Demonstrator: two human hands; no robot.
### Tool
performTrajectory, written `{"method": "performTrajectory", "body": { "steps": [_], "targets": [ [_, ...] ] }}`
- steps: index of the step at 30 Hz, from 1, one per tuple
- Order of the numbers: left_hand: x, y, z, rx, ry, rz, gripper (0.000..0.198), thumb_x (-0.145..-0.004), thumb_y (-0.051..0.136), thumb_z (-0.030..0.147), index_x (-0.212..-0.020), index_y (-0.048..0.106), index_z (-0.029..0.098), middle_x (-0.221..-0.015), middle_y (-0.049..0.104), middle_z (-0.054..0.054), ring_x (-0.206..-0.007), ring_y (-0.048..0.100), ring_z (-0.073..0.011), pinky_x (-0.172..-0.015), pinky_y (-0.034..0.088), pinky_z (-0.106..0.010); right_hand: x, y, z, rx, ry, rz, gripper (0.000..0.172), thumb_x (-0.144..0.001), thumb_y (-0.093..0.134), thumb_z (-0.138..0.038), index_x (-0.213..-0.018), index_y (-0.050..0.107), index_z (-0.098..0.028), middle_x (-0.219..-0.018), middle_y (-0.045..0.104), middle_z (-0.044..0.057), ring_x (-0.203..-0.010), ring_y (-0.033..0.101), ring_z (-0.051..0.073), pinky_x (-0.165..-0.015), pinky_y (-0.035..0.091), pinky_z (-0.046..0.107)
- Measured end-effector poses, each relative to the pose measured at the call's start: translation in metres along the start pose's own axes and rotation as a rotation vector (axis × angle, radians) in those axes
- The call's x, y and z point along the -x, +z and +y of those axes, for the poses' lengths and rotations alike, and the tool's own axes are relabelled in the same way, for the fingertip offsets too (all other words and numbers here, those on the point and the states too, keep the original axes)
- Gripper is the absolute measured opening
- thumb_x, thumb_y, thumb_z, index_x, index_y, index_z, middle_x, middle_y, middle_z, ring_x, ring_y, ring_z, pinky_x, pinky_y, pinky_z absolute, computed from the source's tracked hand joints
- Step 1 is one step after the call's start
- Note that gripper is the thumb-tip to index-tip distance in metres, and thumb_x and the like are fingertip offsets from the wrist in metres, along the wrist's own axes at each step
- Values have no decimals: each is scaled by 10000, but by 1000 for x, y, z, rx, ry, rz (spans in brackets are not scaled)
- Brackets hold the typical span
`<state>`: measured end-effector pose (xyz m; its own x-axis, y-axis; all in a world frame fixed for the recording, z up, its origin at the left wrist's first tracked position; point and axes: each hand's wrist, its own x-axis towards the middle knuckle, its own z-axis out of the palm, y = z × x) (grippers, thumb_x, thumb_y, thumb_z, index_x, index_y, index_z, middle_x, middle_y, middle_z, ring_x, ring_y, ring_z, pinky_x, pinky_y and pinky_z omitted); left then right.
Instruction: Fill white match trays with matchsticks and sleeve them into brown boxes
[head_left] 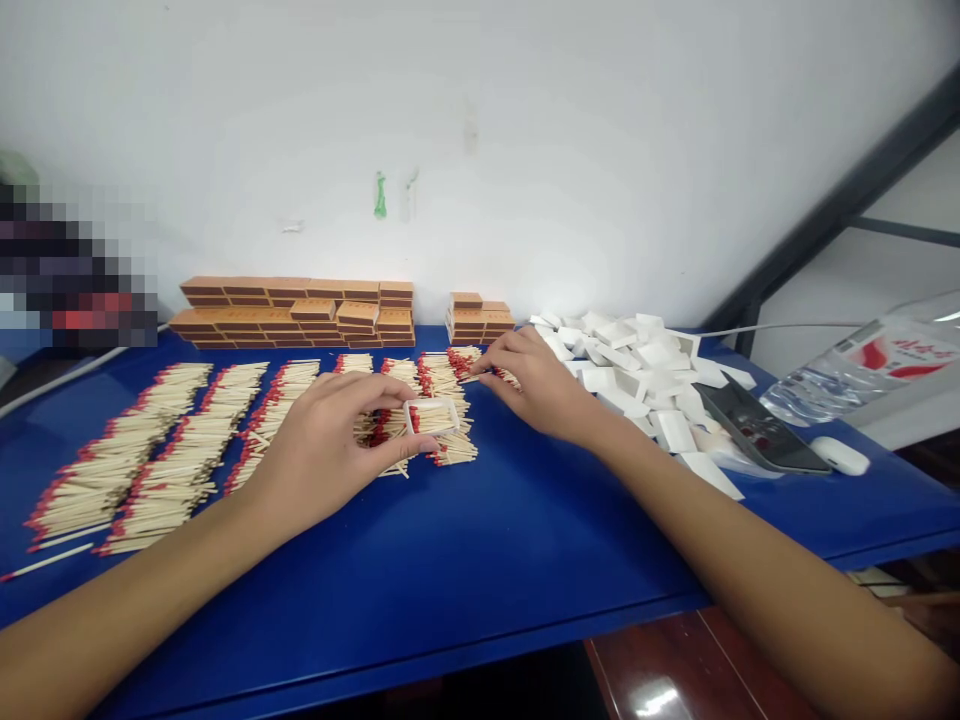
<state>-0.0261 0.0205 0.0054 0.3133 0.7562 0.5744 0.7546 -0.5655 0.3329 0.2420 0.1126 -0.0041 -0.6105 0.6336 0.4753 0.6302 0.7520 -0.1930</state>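
My left hand (330,430) grips a small white matchbox tray (433,418) between thumb and fingers, tilted so its inside shows; a few red-tipped matches lie in it. Below and behind the tray spreads a pile of loose matches (457,450). My right hand (536,380) is at the far right end of the matches, its thumb and fingertips closed on some of them; the back of the hand partly hides them. Farther left, matches lie in long slanting rows (172,450), red heads toward the left. A single match (46,562) lies apart at the near left.
Orange-brown matchboxes stand in a long stack (292,315) and a shorter stack (480,318) against the wall. At right are a heap of white trays (637,365), a phone (757,425), a white mouse (840,455) and a water bottle (862,365) on the blue table (480,560).
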Motion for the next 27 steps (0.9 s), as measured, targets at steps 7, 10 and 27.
{"method": "performTrajectory", "body": {
  "steps": [7, 10, 27],
  "targets": [
    [0, 0, -2, 6, -1, 1, 474, -879, 689, 682, -1055, 701, 243, -1006, 792, -33, -919, 735, -253, -865, 516, -386, 1, 8, 9, 9, 44, -81, 134, -970, 627, -201, -1046, 731, -238, -1044, 653, 104, -1059, 525, 294, -929, 459, 461],
    [-1, -1, -1, 6, 7, 1, 468, -879, 704, 662, -1066, 696, 233, -997, 788, -34, -906, 731, -246, -857, 510, -380, 0, 8, 8, 16, 37, -64, 107, -970, 625, -200, -1002, 724, -226, -1020, 657, 101, -1036, 527, 287, -933, 459, 457],
    [0, 1, -3, 16, 36, 1, 450, -881, 730, 618, -1073, 691, 213, -1000, 782, -39, -907, 720, -244, -834, 486, -368, -1, 0, 9, 94, -5, -58, 174, -987, 607, -253, -1002, 778, -225, -982, 670, 114, -1006, 532, 292, -914, 467, 468]
  ]
}}
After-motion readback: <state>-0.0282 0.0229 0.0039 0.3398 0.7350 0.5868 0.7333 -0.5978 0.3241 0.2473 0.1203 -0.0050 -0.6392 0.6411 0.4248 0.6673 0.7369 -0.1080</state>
